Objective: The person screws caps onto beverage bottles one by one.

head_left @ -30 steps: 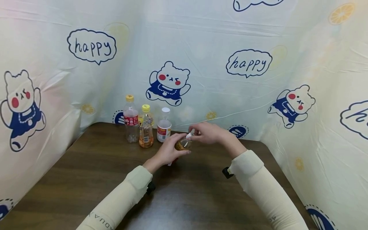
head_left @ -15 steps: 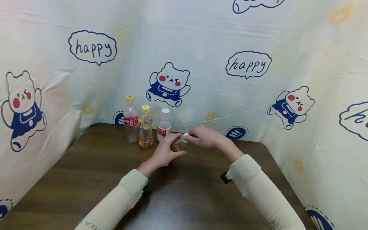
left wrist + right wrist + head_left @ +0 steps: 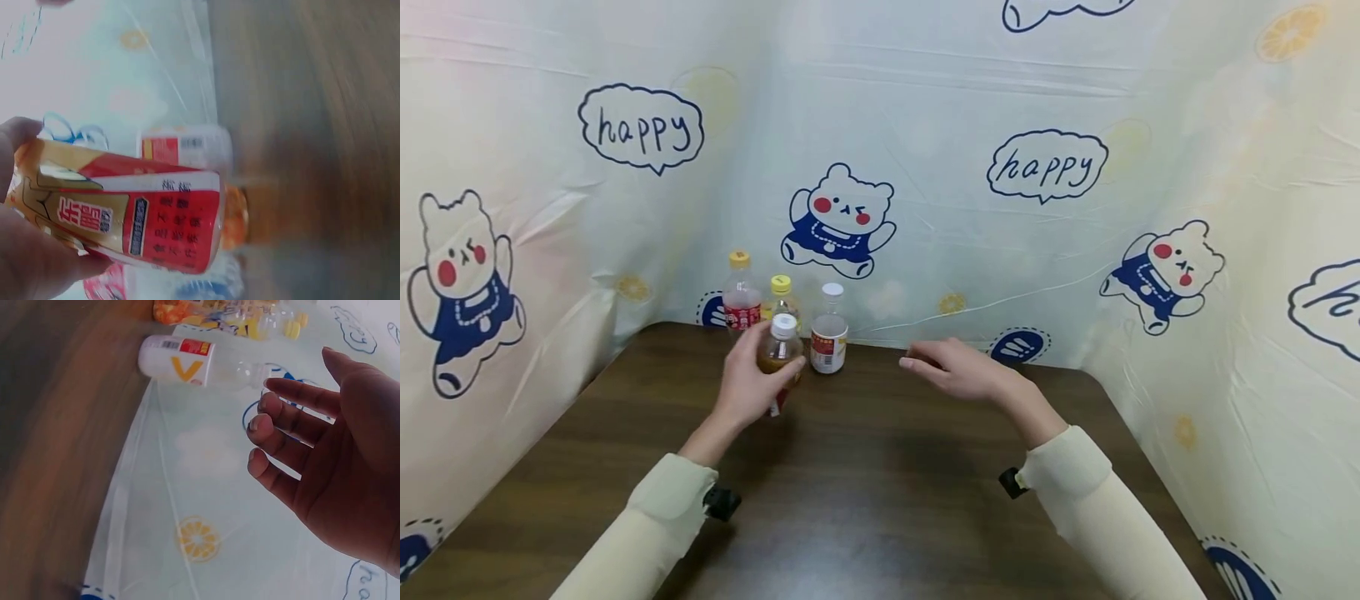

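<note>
My left hand (image 3: 747,377) grips a drink bottle (image 3: 150,209) with a white cap, a red and gold label and brownish contents near the neck. Thumb and fingers wrap its upper part; in the head view it stands in front of the yellow-capped bottle (image 3: 781,304) and overlaps it. My right hand (image 3: 958,368) hovers over the right half of the table, holding nothing, its fingers loosely bent and spread in the right wrist view. Between the hands, farther back, a white-capped bottle (image 3: 829,333) with a red and white label stands upright.
A taller bottle (image 3: 742,300) with an orange-yellow cap and red label stands at the back left. The dark wooden table (image 3: 865,500) ends against a pale printed curtain (image 3: 925,250) behind and at both sides.
My left hand has carried the bottle left toward the row of bottles. My right hand, earlier at the bottle's white cap, has let go and moved slightly right.
</note>
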{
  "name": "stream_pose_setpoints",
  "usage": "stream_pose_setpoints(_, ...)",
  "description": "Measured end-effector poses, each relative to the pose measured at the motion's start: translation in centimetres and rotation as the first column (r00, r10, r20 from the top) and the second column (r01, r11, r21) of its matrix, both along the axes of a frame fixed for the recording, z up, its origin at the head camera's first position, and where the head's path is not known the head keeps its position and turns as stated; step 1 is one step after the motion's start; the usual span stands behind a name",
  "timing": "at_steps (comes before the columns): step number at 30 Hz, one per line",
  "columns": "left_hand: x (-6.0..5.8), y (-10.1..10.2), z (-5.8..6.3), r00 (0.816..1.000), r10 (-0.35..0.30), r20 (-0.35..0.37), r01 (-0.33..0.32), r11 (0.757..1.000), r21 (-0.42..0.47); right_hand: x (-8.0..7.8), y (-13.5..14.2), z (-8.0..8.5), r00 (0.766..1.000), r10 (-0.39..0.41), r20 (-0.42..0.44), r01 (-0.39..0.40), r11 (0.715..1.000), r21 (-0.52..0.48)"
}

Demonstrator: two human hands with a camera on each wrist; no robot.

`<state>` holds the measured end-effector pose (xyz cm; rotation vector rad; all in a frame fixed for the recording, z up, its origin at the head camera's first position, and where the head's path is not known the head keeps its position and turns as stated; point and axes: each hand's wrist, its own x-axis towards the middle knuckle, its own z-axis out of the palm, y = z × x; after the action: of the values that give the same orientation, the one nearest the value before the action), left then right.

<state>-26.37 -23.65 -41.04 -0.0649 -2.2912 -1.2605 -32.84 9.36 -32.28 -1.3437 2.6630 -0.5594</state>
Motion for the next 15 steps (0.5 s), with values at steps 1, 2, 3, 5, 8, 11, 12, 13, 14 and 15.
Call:
stream_pose_setpoints(1, -0.1, -0.6, -0.2, 1.000, 0.023, 0.017, -0.023, 1.000, 0.012, 0.0, 0.3, -0.2, 1.000, -0.004, 0.009, 0.004, 1.000, -0.005)
stream_pose_setpoints(2, -0.2, -1.2, -0.3, 0.998, 0.043, 0.035, -0.043, 0.999, 0.023, 0.0, 0.7, -0.4, 1.000, -0.010, 0.013, 0.010, 1.000, -0.003)
stream_pose_setpoints(3, -0.3, -1.8, -0.6, 0.997, 0.064, 0.051, -0.065, 0.997, 0.032, 0.0, 0.9, -0.7, 1.000, -0.012, 0.023, 0.012, 1.000, -0.004)
stream_pose_setpoints(5, -0.5, -2.8, -1.0, 0.992, 0.098, 0.084, -0.102, 0.994, 0.050, 0.1, 1.4, -1.1, 0.999, -0.020, 0.040, 0.020, 1.000, 0.000)
stream_pose_setpoints(8, -0.7, -3.9, -1.6, 0.984, 0.141, 0.112, -0.149, 0.987, 0.066, 0.1, 2.0, -1.8, 0.998, -0.031, 0.059, 0.031, 1.000, 0.005)
stream_pose_setpoints(11, -1.1, -4.6, -2.1, 0.978, 0.169, 0.123, -0.179, 0.981, 0.075, 0.1, 2.7, -2.3, 0.996, -0.047, 0.073, 0.046, 0.999, 0.005)
stream_pose_setpoints(12, -1.2, -4.8, -2.1, 0.977, 0.173, 0.125, -0.182, 0.981, 0.073, 0.1, 2.9, -2.4, 0.996, -0.053, 0.076, 0.053, 0.999, 0.006)
stream_pose_setpoints(13, -1.2, -4.9, -2.2, 0.976, 0.174, 0.130, -0.184, 0.980, 0.071, 0.1, 3.1, -2.5, 0.995, -0.061, 0.078, 0.061, 0.998, 0.006)
stream_pose_setpoints(14, -1.3, -5.0, -2.1, 0.976, 0.174, 0.134, -0.184, 0.981, 0.067, 0.1, 3.3, -2.6, 0.995, -0.070, 0.078, 0.070, 0.998, 0.005)
stream_pose_setpoints(15, -1.3, -5.1, -2.0, 0.975, 0.173, 0.138, -0.183, 0.981, 0.064, 0.1, 3.6, -2.7, 0.994, -0.077, 0.075, 0.077, 0.997, 0.005)
